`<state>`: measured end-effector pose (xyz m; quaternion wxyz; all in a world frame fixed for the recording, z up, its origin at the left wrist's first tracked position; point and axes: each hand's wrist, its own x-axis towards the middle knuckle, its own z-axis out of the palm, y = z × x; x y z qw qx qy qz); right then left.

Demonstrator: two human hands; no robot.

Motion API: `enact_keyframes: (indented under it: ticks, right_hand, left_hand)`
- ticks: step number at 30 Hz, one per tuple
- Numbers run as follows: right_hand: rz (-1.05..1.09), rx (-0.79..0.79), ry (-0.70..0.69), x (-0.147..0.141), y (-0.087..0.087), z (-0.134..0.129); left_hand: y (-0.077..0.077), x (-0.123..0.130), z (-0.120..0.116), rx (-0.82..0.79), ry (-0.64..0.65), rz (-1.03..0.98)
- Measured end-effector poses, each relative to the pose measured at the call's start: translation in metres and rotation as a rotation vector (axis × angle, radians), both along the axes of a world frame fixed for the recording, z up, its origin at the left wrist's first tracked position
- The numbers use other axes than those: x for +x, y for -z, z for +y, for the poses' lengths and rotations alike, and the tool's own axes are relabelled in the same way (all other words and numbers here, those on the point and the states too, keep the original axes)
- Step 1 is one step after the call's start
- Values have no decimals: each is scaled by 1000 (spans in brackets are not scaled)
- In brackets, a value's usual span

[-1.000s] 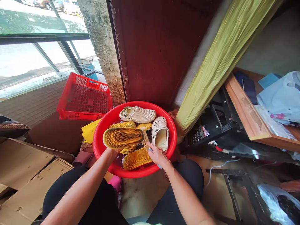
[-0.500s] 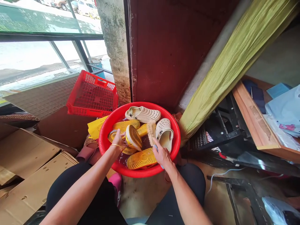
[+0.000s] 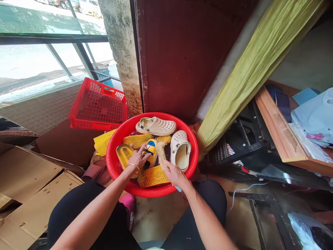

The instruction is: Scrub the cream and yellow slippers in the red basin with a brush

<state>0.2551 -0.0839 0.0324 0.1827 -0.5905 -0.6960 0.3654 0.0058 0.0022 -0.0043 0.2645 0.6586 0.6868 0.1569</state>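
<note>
A red basin [image 3: 153,193] between my knees holds several wet shoes in a little water. My left hand [image 3: 139,159] grips a small yellow sandal [image 3: 154,146] with blue on its upper side, tilted over the other footwear. In my right hand [image 3: 176,174] is a scrub brush [image 3: 161,152] with pale bristles and a light-blue handle, close to the sandal's right side. Around them lie a yellow sole [image 3: 153,177] in front, another yellow slipper [image 3: 124,153] at the left, and two cream clogs, one clog [image 3: 158,126] at the back and one clog [image 3: 180,149] at the right.
A red plastic crate [image 3: 99,104] stands behind and left of the basin, with flattened cardboard [image 3: 28,173] nearer me. A green curtain [image 3: 249,76] hangs at the right, beside a wooden shelf [image 3: 281,128] with bags. A dark red door [image 3: 179,59] is behind the basin.
My left hand has turned the sandal from its sole to its blue upper side. The brush in my right hand has moved slightly left and down. The view has shifted a little.
</note>
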Motion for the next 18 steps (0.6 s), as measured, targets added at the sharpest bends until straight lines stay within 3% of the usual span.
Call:
enact_keyframes:
  ticks: [5,10,12,18]
  right_hand:
    - [-6,17,-24,-8,1,11]
    - [-52,24,-60,-15,-4,29]
    - [-117,44,-17,-19,-2,33]
    - [-176,134,57,-16,5,27]
  left_hand:
    - [-7,2,-8,-71,237,97]
    - [-7,10,-24,-8,328,38]
    - [-5,12,-24,32,255,-64]
    - [-5,8,-6,143,-139,-324]
